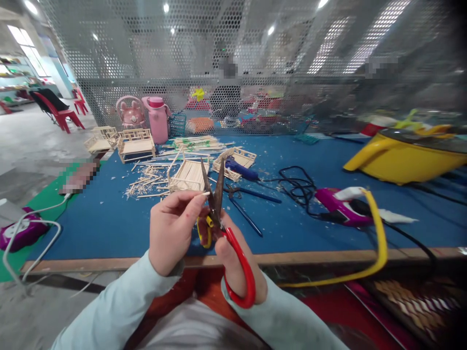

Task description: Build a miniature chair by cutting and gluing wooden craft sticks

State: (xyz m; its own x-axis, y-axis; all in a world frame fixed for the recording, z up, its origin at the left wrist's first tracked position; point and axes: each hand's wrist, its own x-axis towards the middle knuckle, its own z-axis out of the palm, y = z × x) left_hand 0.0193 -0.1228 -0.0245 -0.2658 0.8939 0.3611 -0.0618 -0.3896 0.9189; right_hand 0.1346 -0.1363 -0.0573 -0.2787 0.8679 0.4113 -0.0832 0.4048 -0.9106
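Observation:
My left hand [171, 231] is pinched on a thin pale wooden stick [206, 194], of which only a short end shows beyond the fingertips. That end sits beside the parted blades of a pair of scissors [247, 272], held by my right hand [233, 257]. One red handle loop lies around the right thumb; the other handle, partly yellow, is mostly hidden by the fingers. Just beyond my hands is a small frame of wooden sticks [188, 176]. To its right, a blue glue gun [241, 169] rests against another small stick piece [246, 156].
Blue-handled pliers [242, 214] lie right of my hands. Stick offcuts [148, 182] and small stick-built benches [136, 146] are at the left. A pink flask [157, 121] stands behind. On the right are a purple power strip [343, 209], cables and a yellow pan [404, 158].

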